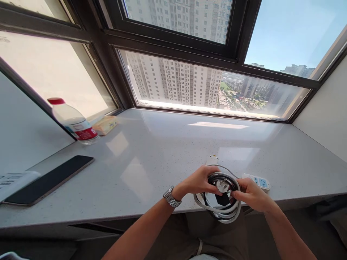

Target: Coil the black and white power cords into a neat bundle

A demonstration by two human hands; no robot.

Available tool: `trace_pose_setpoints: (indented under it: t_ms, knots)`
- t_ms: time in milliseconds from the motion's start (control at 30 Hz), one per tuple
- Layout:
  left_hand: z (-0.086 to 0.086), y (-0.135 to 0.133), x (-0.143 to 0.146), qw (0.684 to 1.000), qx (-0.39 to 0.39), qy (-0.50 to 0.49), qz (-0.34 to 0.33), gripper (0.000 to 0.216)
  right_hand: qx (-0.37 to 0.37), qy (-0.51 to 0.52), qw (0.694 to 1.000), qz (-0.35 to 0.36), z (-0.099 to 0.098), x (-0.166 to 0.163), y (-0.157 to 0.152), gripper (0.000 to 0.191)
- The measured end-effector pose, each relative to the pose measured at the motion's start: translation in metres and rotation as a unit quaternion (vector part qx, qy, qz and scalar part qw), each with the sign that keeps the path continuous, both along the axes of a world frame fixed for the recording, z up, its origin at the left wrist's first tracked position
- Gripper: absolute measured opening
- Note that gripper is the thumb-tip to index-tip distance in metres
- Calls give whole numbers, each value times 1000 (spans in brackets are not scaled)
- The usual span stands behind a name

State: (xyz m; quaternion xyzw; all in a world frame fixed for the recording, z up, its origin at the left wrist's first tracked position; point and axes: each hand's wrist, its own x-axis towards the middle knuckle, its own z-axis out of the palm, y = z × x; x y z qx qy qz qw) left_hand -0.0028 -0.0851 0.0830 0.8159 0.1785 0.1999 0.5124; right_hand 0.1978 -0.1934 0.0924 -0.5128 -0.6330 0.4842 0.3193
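2 hands (199,180) (251,195) gripping 1 cable coil (220,209) | 1 power strip (257,181)

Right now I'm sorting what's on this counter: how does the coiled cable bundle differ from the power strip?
The coiled cable bundle is held by both the left hand and right hand at the counter's near edge; the power strip lies flat on the counter, just behind the right hand. The bundle is round loops of white and black cable; the strip is a straight white bar with blue sockets. Both are partly white.
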Motion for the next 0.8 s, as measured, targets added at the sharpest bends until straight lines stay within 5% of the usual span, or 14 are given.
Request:
trace_pose_setpoints:
  t_ms: [100,267,500,600,800]
  knots:
    - [-5,3,-1,995,-69,-41,-50,50,-49,158,986,22,-9,-3,-1,21]
    - [-12,4,2,979,-173,-91,-64,66,-105,349,930,-47,-33,-14,1,25]
    - [-11,-1,0,955,-241,-136,-109,84,-89,456,879,-110,-45,-28,14,22]
    - [-9,-5,-2,972,-194,-109,-72,82,-82,445,874,-177,-48,-28,21,21]
    - [-11,-15,7,993,18,-34,113,39,-83,404,879,-238,-57,-30,28,25]
